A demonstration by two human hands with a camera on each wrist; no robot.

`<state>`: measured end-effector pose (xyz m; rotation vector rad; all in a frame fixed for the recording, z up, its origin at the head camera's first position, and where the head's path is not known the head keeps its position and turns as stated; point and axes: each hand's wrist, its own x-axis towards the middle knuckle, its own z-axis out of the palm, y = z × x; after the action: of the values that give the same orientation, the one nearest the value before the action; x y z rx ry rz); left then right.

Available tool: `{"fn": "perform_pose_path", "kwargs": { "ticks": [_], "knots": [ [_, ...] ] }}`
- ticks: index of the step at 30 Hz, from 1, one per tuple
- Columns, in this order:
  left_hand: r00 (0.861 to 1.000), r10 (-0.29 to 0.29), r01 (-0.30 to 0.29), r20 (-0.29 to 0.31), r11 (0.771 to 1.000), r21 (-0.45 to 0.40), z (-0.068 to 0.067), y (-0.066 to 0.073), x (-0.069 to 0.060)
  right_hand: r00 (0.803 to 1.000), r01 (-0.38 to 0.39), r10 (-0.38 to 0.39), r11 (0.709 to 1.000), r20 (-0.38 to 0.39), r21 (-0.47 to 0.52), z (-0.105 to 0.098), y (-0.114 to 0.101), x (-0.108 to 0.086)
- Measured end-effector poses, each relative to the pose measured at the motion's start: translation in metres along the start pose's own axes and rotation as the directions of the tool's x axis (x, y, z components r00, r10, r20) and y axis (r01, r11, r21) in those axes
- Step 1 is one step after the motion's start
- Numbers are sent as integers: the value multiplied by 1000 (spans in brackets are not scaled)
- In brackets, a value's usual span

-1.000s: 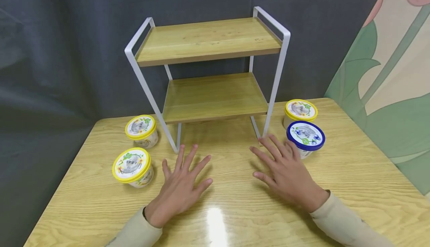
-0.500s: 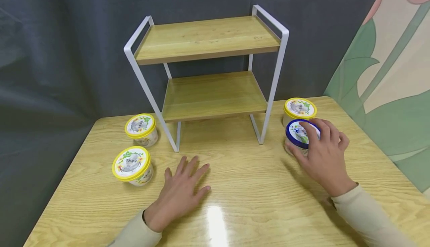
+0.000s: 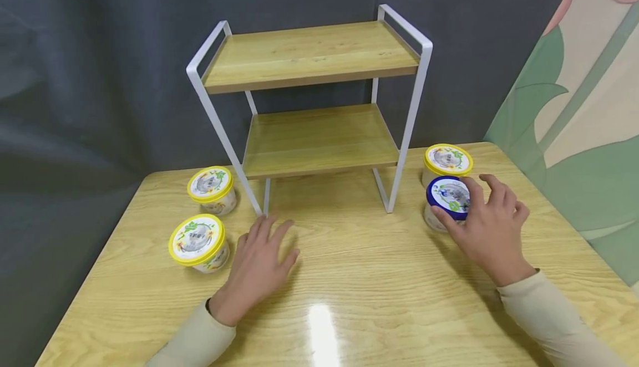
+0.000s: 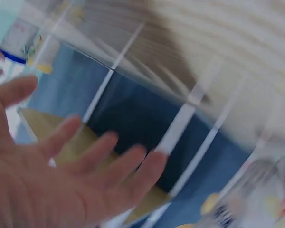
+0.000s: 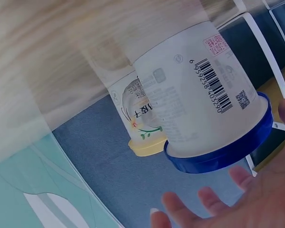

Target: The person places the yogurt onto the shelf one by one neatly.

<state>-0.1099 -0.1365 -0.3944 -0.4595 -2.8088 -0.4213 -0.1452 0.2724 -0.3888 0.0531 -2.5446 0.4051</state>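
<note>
My right hand (image 3: 491,231) hovers at the blue-lidded tub (image 3: 449,196), thumb on its near side and bent fingers spread beyond the lid's right edge. In the right wrist view, gaps show between the fingers (image 5: 213,202) and the blue lid (image 5: 223,149), and the tub stands on the table. Over the table, my left hand (image 3: 254,270) has its fingers spread and holds nothing. To its left is the nearer yellow-lidded tub (image 3: 197,239), with another yellow-lidded tub (image 3: 211,185) behind. A third yellow-lidded tub (image 3: 447,159) stands behind the blue-lidded one.
A two-tier wooden shelf (image 3: 319,139) with white metal legs stands at the back middle. The wooden table (image 3: 349,278) reaches a dark curtain (image 3: 100,78) behind. A wall with a flower pattern (image 3: 589,106) lies to the right.
My right hand has moved right to the blue-lidded tub, then its fingers have spread slightly off the lid. My left hand has shifted a little left, toward the nearer yellow-lidded tub.
</note>
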Motion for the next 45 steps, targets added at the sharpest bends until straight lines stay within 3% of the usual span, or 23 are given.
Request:
{"fn": "perform_pose_path", "kwargs": {
  "ticks": [3,5,7,9,11,14,16,17,19,22,27,31,35,38,43,45],
  "knots": [
    [990,-50,36,-134,994,-107,-7,-9,11,999,-31,31,1000,32,6,-1,0,1],
    [970,-95,48,-226,977,-207,-11,-14,17,999,-33,33,999,42,7,-1,0,2],
    [940,-158,58,-301,947,-316,-14,-18,23,998,-28,27,1000,50,6,-1,0,2],
    [912,-238,74,-335,897,-436,-17,-19,28,998,-21,20,1000,59,9,0,-1,2],
    [887,-331,95,-322,813,-575,-18,-18,34,997,-16,15,1000,69,13,0,-1,2],
    [855,-459,119,-240,625,-772,-18,-16,45,997,-16,15,1000,76,20,0,-1,1],
    [834,-514,107,-199,505,-856,-17,-16,52,997,-18,16,1000,76,23,0,-2,1],
    [826,-532,96,-186,457,-884,-17,-16,55,997,-20,18,1000,79,23,0,-2,1],
    [817,-546,62,-186,404,-913,-14,-19,60,996,-25,23,999,89,27,1,-2,0],
    [811,-548,1,-207,355,-935,-10,-26,63,994,-40,36,999,103,34,2,-2,1],
    [782,-578,-46,-233,319,-947,0,-35,67,995,-69,66,997,81,40,2,0,3],
    [747,-600,-92,-288,336,-937,7,-35,70,992,-95,91,995,90,39,1,4,4],
    [729,-599,-133,-332,353,-926,11,-35,71,988,-109,103,993,111,53,0,6,4],
    [740,-589,-143,-325,335,-931,12,-36,71,990,-103,96,992,101,74,0,7,4],
    [785,-545,-177,-293,256,-950,13,-38,70,993,-79,67,989,98,123,-1,9,6],
    [797,-530,-185,-290,244,-952,14,-39,70,992,-68,52,987,113,145,-1,10,8]
  ]
}}
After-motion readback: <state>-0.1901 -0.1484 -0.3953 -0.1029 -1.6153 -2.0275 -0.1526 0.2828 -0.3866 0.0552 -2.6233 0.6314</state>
